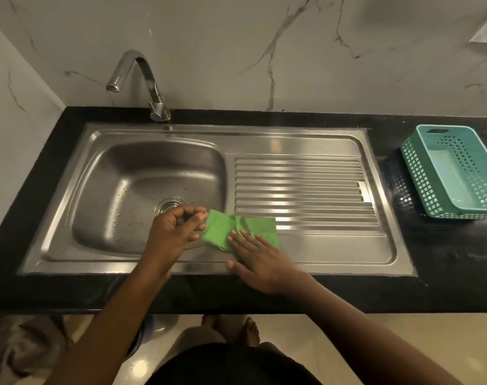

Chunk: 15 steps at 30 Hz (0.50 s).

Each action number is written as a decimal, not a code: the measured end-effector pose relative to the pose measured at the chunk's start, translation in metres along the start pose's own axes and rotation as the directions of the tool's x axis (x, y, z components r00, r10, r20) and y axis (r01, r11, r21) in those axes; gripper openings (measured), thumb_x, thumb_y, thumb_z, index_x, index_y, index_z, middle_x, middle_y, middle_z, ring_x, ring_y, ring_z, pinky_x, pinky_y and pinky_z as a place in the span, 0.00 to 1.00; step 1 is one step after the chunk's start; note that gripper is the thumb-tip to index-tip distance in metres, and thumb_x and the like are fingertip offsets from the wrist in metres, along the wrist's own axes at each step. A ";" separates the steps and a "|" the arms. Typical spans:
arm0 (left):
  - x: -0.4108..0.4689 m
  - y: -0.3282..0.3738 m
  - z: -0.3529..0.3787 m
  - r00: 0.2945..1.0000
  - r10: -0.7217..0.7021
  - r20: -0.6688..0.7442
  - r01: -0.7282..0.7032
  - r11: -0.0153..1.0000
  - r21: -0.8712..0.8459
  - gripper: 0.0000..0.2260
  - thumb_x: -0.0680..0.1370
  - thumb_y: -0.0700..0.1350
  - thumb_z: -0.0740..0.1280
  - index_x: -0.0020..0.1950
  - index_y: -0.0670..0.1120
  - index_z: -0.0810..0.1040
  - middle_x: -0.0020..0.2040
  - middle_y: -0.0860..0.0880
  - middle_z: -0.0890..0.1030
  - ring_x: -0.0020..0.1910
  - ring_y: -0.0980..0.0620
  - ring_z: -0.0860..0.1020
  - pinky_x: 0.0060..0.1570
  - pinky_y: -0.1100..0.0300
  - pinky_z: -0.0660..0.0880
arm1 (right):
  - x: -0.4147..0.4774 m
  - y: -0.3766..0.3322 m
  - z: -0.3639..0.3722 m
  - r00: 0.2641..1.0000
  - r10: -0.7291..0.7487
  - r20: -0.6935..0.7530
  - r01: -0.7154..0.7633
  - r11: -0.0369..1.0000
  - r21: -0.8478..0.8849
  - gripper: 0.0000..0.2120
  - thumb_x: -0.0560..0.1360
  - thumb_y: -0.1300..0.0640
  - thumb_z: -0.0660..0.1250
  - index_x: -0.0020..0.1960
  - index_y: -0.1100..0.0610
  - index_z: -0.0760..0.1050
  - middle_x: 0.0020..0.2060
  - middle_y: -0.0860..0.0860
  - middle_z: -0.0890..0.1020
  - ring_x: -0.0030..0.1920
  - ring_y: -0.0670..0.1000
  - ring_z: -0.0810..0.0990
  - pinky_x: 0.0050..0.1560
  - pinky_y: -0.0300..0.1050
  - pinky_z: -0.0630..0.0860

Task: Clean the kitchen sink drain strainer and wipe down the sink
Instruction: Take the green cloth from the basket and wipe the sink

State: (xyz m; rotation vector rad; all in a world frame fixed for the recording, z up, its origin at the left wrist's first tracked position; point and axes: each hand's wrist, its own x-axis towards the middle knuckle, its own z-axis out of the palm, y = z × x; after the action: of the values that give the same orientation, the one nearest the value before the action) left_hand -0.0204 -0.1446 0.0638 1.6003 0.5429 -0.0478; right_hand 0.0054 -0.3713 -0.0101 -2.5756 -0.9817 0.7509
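Observation:
A steel sink [120, 173] with a ribbed drainboard [300, 187] is set into a black counter. Its round drain strainer [167, 204] sits in the basin floor, partly hidden behind my left hand [175, 229]. A green cloth [259, 227] lies on the sink's front ledge between basin and drainboard. My left hand hovers over the basin's front right corner and pinches the cloth's left edge with curled fingers. My right hand [260, 263] lies flat with straight fingers pressing on the cloth's near side. Water droplets dot the basin floor.
A curved chrome tap [142, 79] stands behind the basin. A teal plastic basket [456, 173] rests on the black counter [445, 262] at the right. A marble-pattern wall rises behind. My bare feet show on the floor below the counter edge.

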 end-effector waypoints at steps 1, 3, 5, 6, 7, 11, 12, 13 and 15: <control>-0.002 -0.001 -0.001 1.000 -0.003 -0.005 0.003 1.000 -0.005 0.06 0.82 0.42 0.72 0.57 0.46 0.86 0.55 0.45 0.89 0.54 0.45 0.87 0.54 0.50 0.83 | -0.011 0.005 -0.001 1.000 0.003 -0.002 -0.003 1.000 -0.010 0.33 0.85 0.35 0.44 0.86 0.48 0.45 0.85 0.45 0.46 0.84 0.46 0.42 0.81 0.45 0.37; -0.005 -0.002 -0.003 1.000 -0.016 -0.009 0.015 1.000 -0.014 0.05 0.81 0.42 0.72 0.56 0.47 0.86 0.55 0.44 0.88 0.54 0.45 0.87 0.55 0.49 0.83 | -0.028 0.012 -0.003 1.000 0.021 -0.020 -0.021 0.999 -0.025 0.30 0.87 0.38 0.46 0.86 0.47 0.48 0.85 0.44 0.48 0.84 0.46 0.44 0.80 0.43 0.37; -0.007 -0.002 -0.004 1.000 -0.029 -0.009 0.029 0.999 -0.022 0.06 0.81 0.42 0.72 0.56 0.46 0.86 0.55 0.44 0.88 0.54 0.46 0.87 0.57 0.48 0.82 | -0.037 0.014 -0.004 0.996 0.063 -0.064 -0.064 0.998 -0.015 0.27 0.87 0.42 0.50 0.85 0.46 0.54 0.84 0.42 0.53 0.84 0.45 0.49 0.79 0.41 0.41; -0.007 -0.001 -0.005 0.999 -0.033 -0.009 0.033 0.999 -0.022 0.06 0.81 0.42 0.72 0.56 0.46 0.86 0.55 0.43 0.89 0.54 0.46 0.87 0.57 0.47 0.82 | -0.039 0.013 -0.005 0.992 0.090 -0.089 -0.090 0.996 0.002 0.26 0.87 0.44 0.53 0.84 0.46 0.57 0.83 0.42 0.57 0.84 0.46 0.53 0.79 0.40 0.45; -0.005 -0.001 -0.008 0.999 -0.036 -0.008 0.036 0.999 -0.021 0.06 0.81 0.41 0.72 0.56 0.45 0.86 0.55 0.43 0.89 0.53 0.46 0.87 0.57 0.47 0.82 | -0.038 0.009 -0.004 0.987 0.118 -0.113 -0.117 0.993 0.022 0.25 0.87 0.47 0.55 0.83 0.46 0.61 0.83 0.43 0.61 0.83 0.47 0.57 0.80 0.41 0.50; 0.008 -0.002 -0.023 0.999 -0.038 0.021 0.038 0.999 -0.002 0.06 0.82 0.42 0.72 0.57 0.46 0.86 0.55 0.44 0.89 0.53 0.46 0.88 0.57 0.47 0.83 | -0.025 -0.017 0.003 0.957 0.234 -0.172 -0.225 0.972 0.069 0.21 0.83 0.58 0.60 0.75 0.51 0.74 0.77 0.47 0.73 0.72 0.52 0.71 0.72 0.48 0.71; 0.013 -0.002 -0.028 0.999 -0.036 0.033 0.036 0.999 0.001 0.06 0.82 0.42 0.72 0.57 0.46 0.86 0.55 0.45 0.89 0.53 0.46 0.88 0.57 0.48 0.83 | -0.021 -0.024 0.006 0.955 0.245 -0.166 -0.237 0.969 0.068 0.20 0.81 0.60 0.61 0.72 0.51 0.76 0.75 0.47 0.74 0.69 0.52 0.73 0.69 0.47 0.73; 0.019 -0.002 -0.032 0.998 -0.033 0.049 0.033 0.999 0.007 0.06 0.82 0.42 0.72 0.57 0.46 0.86 0.54 0.45 0.89 0.53 0.46 0.88 0.56 0.48 0.83 | -0.018 -0.031 0.010 0.955 0.250 -0.159 -0.242 0.968 0.070 0.20 0.79 0.61 0.63 0.69 0.51 0.78 0.74 0.47 0.76 0.66 0.51 0.74 0.67 0.46 0.75; 0.031 -0.001 -0.041 0.996 -0.033 0.079 0.033 0.999 0.007 0.06 0.82 0.42 0.72 0.57 0.46 0.87 0.53 0.46 0.89 0.52 0.47 0.88 0.55 0.51 0.83 | -0.012 -0.043 0.014 0.952 0.261 -0.159 -0.248 0.964 0.097 0.19 0.79 0.62 0.64 0.67 0.49 0.79 0.73 0.45 0.77 0.63 0.50 0.75 0.63 0.45 0.76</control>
State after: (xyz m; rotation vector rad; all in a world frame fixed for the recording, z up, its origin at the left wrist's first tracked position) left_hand -0.0055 -0.0963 0.0569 1.5878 0.5082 -0.1369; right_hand -0.0330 -0.3474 0.0010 -2.6761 -0.5644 0.6021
